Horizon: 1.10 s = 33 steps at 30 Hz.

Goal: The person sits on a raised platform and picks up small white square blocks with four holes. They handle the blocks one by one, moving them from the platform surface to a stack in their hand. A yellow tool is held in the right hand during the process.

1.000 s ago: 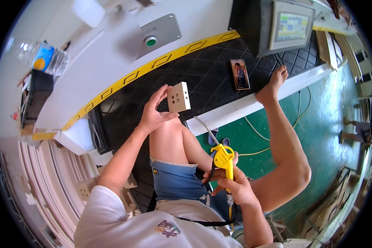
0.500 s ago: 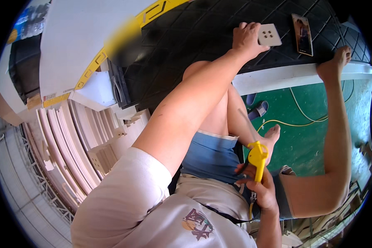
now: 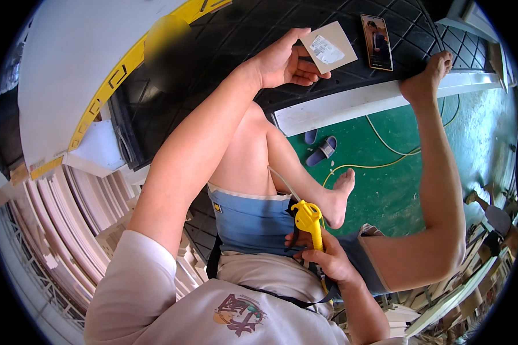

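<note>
My left hand grips a square beige board by its near left side, the thumb at the upper corner and the fingers along the lower edge. A white printed sticker sits on the face turned toward me. In front of my belly, my right hand is closed around a yellow air blow gun with a black lever. Its thin nozzle points up and left toward my knee. Some of the right fingers are partly hidden behind the gun.
A phone with a lit picture lies on the black quilted mat beyond the board. Below are a white ledge, sandals and a yellow hose on the green floor. Stacked boards stand at left.
The board has been turned over: its face with several holes showed before, now the stickered face does. The view has shifted, and the blow gun stays in my right hand.
</note>
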### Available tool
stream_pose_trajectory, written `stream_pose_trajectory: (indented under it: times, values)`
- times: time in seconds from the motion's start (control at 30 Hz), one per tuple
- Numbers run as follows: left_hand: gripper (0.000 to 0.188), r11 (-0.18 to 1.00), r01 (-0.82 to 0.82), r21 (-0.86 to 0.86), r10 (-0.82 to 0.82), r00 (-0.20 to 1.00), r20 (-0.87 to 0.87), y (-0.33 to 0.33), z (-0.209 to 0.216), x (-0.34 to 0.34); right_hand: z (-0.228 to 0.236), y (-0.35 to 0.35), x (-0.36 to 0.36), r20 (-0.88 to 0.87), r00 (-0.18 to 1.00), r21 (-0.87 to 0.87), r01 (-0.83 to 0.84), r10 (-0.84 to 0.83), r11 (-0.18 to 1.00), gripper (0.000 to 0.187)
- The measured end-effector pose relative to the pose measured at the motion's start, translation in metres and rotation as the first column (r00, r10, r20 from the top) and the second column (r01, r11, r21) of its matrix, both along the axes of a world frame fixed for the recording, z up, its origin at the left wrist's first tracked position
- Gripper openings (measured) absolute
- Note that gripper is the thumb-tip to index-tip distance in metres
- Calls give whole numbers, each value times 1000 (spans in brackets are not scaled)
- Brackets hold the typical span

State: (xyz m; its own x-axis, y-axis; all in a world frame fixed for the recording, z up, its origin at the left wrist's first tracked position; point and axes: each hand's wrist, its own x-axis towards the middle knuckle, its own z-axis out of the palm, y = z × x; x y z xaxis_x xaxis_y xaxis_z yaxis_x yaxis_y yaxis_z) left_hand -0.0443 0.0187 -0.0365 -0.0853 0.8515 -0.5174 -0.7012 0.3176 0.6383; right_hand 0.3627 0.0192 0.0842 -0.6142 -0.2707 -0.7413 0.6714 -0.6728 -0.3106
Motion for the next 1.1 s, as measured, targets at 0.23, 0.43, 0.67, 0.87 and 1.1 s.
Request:
stream_pose_trajectory:
  times: [0.23, 0.43, 0.67, 0.87, 1.1]
  values:
    - [75, 988, -144, 54, 28, -175, -984, 16, -59, 1, 4, 0, -1, 5, 997, -132, 73, -73, 989, 71]
    - [99, 993, 77, 85, 97, -165, -982, 6, -60, -12, 15, -3, 2, 17, 992, -109, 128, -127, 986, 75]
    - [82, 730, -683, 11, -490, -535, -688, -185, -90, -146, 18, 19, -19, 21, 959, -124, 282, -282, 951, 73]
    - [95, 542, -799, -261, -569, -120, -814, -256, -84, -207, 10, 22, -32, 60, 903, -228, 428, -426, 875, 75]
    - [61, 636, -771, 19, -398, -349, -849, -242, -87, -107, 14, 18, -74, -5, 948, -253, 307, -319, 917, 74]
